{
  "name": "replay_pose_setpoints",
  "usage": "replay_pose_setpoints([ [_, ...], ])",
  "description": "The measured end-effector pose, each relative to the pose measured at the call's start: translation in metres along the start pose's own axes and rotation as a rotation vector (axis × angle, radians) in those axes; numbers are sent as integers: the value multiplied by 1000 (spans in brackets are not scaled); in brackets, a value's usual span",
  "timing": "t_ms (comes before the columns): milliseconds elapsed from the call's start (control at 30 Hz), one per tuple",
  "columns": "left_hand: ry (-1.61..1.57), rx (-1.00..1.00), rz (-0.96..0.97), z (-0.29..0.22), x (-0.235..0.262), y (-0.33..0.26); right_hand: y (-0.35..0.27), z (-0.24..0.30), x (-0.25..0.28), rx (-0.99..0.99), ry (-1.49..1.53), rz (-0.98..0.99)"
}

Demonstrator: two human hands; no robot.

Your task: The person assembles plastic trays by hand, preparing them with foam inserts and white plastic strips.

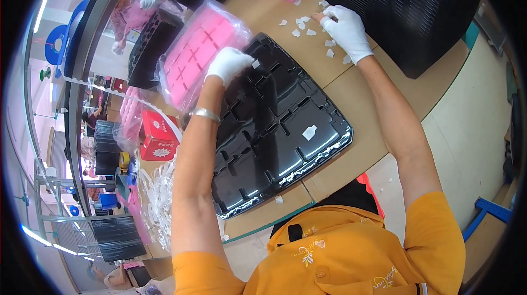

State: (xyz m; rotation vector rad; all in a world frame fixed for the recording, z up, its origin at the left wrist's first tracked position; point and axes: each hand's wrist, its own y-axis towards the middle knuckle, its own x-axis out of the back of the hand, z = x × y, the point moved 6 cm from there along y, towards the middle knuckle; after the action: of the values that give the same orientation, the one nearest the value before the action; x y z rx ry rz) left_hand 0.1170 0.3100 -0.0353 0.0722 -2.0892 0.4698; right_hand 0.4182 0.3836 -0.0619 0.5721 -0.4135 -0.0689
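Observation:
A black moulded plastic tray (pixel 280 124) with raised ribs lies on the brown work surface in front of me. My left hand (pixel 228 66), in a white glove, is closed above its far left part, and a small white piece (pixel 256 63) shows at the fingertips. Another white piece (pixel 309 132) rests on the tray's right side. Beyond the tray, my right hand (pixel 347 30), gloved with bare fingertips, is bent in a pinch beside several scattered white pieces (pixel 311 32). What its fingers hold, if anything, is too small to make out.
Left of the tray are a bagged pink stack (pixel 200 48), a red box (pixel 158 137) and a heap of white strips (pixel 158 201). A tall stack of black trays (pixel 406 15) stands at the far right. Across the table, another person's gloved hand (pixel 147 0) works.

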Motion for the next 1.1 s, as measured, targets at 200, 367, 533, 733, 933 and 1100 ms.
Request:
replay_pose_setpoints([
  [200,-180,-161,-149,27,3,-17,-1,-4,-2,10,-23,14],
  [367,556,-547,-203,-32,-16,-47,-4,-6,-3,14,-82,26],
  [533,675,-490,-244,-30,-25,-42,-2,0,-5,31,-66,19],
  [733,655,-455,-276,-40,-19,-41,-5,2,-9,-38,-77,133],
  [933,651,-359,-246,-60,-23,-27,-4,-2,-6,-20,-59,87],
  [1100,738,-287,-219,-63,-22,-13,-4,2,-6,-18,-68,85],
])
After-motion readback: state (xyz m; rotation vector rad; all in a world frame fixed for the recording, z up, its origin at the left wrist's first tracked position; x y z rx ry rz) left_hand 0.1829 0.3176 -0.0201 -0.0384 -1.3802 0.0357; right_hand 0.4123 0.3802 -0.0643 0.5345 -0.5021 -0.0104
